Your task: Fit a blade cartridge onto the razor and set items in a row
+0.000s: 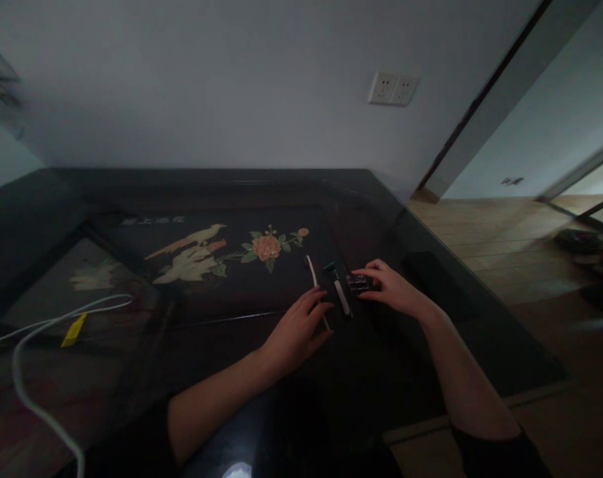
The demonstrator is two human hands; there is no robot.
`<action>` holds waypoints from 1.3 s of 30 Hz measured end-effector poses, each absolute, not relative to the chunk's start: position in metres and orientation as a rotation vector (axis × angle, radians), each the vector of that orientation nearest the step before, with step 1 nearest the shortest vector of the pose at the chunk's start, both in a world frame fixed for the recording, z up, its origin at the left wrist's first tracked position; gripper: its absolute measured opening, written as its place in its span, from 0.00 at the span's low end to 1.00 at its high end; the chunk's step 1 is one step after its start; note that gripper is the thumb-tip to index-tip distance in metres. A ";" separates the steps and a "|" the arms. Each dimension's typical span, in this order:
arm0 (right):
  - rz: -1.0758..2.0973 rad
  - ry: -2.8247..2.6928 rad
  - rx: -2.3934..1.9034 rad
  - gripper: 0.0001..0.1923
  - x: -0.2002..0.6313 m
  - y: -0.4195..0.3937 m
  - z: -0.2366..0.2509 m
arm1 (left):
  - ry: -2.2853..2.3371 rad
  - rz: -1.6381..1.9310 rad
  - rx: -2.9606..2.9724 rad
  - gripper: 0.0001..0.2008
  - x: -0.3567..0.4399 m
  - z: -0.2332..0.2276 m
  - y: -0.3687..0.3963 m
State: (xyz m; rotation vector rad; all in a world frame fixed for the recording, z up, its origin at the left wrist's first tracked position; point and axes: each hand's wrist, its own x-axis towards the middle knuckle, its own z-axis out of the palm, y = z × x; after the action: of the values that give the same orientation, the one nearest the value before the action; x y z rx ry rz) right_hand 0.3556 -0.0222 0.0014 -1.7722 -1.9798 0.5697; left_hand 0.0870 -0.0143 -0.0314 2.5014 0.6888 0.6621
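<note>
The left hand (297, 330) lies flat and loose on the dark tabletop (192, 345), fingers over a thin white stick (313, 277). Just right of it lies a razor (339, 292). The right hand (392, 287), fingers curled, touches a small dark object (357, 283)

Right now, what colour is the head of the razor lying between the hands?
Teal on the razor, with a white handle; the head view shows it.
</note>
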 end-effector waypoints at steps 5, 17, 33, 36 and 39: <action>0.469 -1.913 -1.752 0.24 0.357 -0.022 0.004 | 0.673 0.695 2.481 0.22 0.087 -0.030 -0.016; 0.143 -1.925 -1.726 0.10 0.309 -0.014 0.039 | 0.812 0.919 2.328 0.12 0.021 0.006 -0.002; 0.016 -1.910 -2.108 0.07 0.306 -0.016 -0.009 | 1.015 0.827 2.258 0.10 -0.034 -0.011 0.024; 0.027 -1.918 -2.105 0.07 0.309 -0.016 -0.010 | 1.020 0.832 2.260 0.10 -0.034 -0.012 0.023; 0.039 -1.908 -2.124 0.07 0.310 -0.017 -0.008 | 1.035 0.824 2.253 0.10 -0.035 -0.014 0.024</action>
State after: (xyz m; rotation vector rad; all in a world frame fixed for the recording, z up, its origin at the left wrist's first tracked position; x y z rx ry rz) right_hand 0.3099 -0.0167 -0.0084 -2.1241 -1.9084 0.0392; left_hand -0.0350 0.0242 -0.0135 2.2529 1.0348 0.8242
